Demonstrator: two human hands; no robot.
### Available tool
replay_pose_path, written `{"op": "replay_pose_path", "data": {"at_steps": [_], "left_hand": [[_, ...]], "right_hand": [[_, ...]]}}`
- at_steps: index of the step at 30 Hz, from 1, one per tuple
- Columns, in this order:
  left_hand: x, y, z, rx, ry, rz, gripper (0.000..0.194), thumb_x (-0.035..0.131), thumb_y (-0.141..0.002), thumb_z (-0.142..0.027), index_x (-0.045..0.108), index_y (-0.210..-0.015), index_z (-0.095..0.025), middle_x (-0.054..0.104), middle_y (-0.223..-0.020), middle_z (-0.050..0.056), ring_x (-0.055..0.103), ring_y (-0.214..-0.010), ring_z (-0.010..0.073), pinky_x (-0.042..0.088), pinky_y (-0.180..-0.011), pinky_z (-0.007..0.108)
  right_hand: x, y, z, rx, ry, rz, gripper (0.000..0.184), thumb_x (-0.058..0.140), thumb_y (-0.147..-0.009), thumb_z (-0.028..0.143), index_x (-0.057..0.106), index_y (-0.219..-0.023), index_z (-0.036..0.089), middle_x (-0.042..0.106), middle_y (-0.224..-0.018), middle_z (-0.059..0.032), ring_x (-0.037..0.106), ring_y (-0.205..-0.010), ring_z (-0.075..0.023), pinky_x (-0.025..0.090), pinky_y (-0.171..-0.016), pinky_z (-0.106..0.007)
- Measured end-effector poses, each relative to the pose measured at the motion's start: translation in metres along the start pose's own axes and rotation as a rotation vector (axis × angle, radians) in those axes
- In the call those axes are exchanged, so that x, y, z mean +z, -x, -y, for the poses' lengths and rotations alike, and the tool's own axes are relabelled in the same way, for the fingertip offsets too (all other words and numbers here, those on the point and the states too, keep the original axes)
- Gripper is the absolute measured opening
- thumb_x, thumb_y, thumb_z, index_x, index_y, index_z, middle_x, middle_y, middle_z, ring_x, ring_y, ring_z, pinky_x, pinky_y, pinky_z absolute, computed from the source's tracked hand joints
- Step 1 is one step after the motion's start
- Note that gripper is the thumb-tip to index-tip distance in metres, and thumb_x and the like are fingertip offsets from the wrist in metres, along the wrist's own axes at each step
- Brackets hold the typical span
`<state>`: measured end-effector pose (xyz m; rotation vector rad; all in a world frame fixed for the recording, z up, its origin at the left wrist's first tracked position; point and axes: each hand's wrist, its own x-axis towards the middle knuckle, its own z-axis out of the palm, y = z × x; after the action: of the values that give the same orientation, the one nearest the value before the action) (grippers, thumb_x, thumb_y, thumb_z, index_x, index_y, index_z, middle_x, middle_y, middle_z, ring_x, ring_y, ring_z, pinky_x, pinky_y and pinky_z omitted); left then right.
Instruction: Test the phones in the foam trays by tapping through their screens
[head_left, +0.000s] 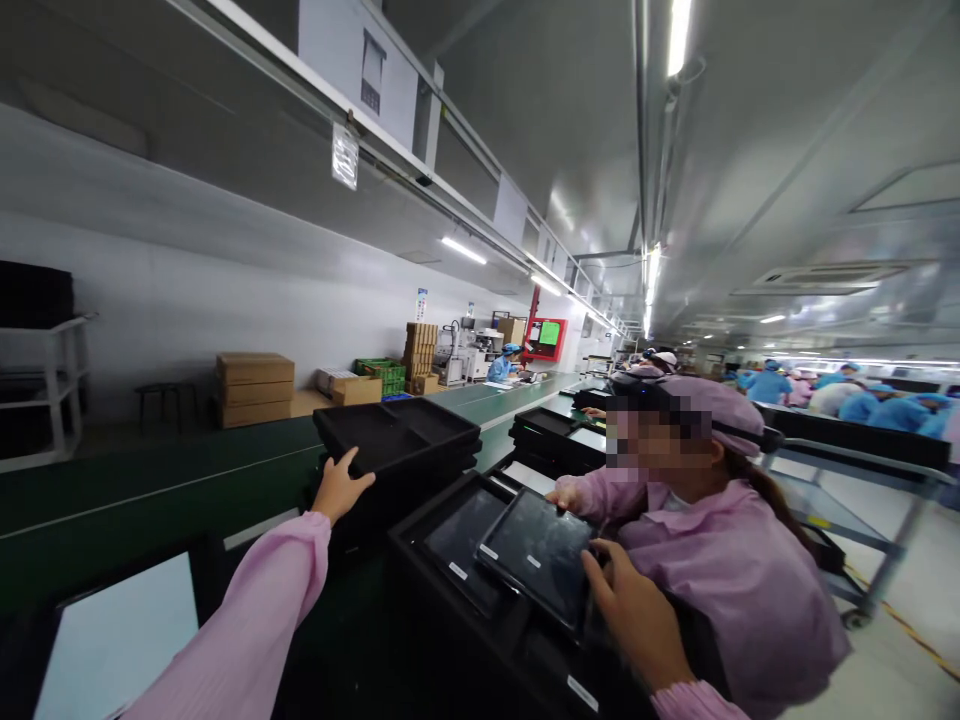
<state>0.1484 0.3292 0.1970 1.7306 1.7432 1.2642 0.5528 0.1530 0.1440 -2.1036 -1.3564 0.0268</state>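
Head view: my left hand (339, 487) is extended forward, fingers gripping the near rim of the top black tray (397, 432) in a stack on the green conveyor (150, 480). My right hand (634, 610) grips the near edge of a dark tablet panel (536, 555), tilted over an open black tray (450, 530). A co-worker in pink (720, 560) touches the panel's far edge.

Place: I'm looking down an electronics assembly line in a factory | Signs: long green conveyor belt (187, 470), stacked black trays (397, 440), cardboard boxes (255, 388) by the wall, workers in pink and blue smocks and caps (840, 395), fluorescent strip lights (679, 35) overhead
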Motion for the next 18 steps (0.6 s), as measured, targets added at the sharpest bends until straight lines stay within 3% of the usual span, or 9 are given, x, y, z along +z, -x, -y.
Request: {"op": "replay_pose_path", "data": {"at_steps": [3, 8, 12, 15, 18], "left_hand": [[0.015, -0.003, 0.016, 0.07, -0.211, 0.093, 0.062, 0.07, -0.079, -0.024, 0.053, -0.139, -0.022, 0.017, -0.161, 0.02, 0.044, -0.136, 0.0416, 0.036, -0.112, 0.05], [0.014, -0.023, 0.023, 0.144, -0.428, 0.221, 0.049, 0.06, -0.086, -0.026, 0.055, -0.134, -0.024, 0.047, -0.135, 0.017, 0.058, -0.119, 0.036, 0.042, -0.103, 0.046], [0.01, -0.03, 0.021, 0.159, -0.479, 0.259, 0.047, 0.054, -0.088, -0.026, 0.053, -0.135, -0.023, 0.057, -0.126, 0.016, 0.059, -0.118, 0.0331, 0.044, -0.102, 0.042], [0.01, -0.02, 0.013, 0.12, -0.474, 0.239, 0.064, 0.052, -0.09, -0.027, 0.035, -0.15, -0.017, 0.06, -0.128, 0.02, 0.058, -0.121, 0.0344, 0.044, -0.101, 0.043], [0.006, 0.01, 0.002, 0.064, -0.465, 0.196, 0.082, 0.049, -0.092, -0.039, 0.012, -0.157, -0.007, 0.05, -0.14, 0.031, 0.056, -0.125, 0.0392, 0.044, -0.101, 0.048]], "right_hand": [[-0.004, 0.003, 0.0, -0.029, -0.031, -0.113, 0.05, 0.033, -0.089, 0.057, 0.06, -0.113, 0.023, 0.071, -0.077, -0.0057, 0.07, -0.074, -0.0297, 0.041, -0.064, -0.034], [-0.01, 0.005, 0.005, -0.042, -0.075, -0.23, 0.05, 0.036, -0.085, 0.059, 0.062, -0.106, 0.022, 0.068, -0.07, -0.005, 0.067, -0.063, -0.0264, 0.04, -0.058, -0.032], [-0.012, 0.006, 0.008, -0.048, -0.095, -0.27, 0.05, 0.036, -0.086, 0.06, 0.06, -0.106, 0.022, 0.068, -0.072, -0.0044, 0.067, -0.064, -0.0252, 0.04, -0.059, -0.032], [-0.012, 0.006, 0.008, -0.057, -0.089, -0.261, 0.052, 0.033, -0.087, 0.059, 0.06, -0.107, 0.02, 0.067, -0.072, -0.005, 0.067, -0.066, -0.0261, 0.039, -0.061, -0.033], [-0.011, 0.007, 0.006, -0.063, -0.08, -0.24, 0.051, 0.032, -0.088, 0.056, 0.06, -0.109, 0.019, 0.068, -0.074, -0.0054, 0.066, -0.067, -0.0257, 0.038, -0.062, -0.032]]}}
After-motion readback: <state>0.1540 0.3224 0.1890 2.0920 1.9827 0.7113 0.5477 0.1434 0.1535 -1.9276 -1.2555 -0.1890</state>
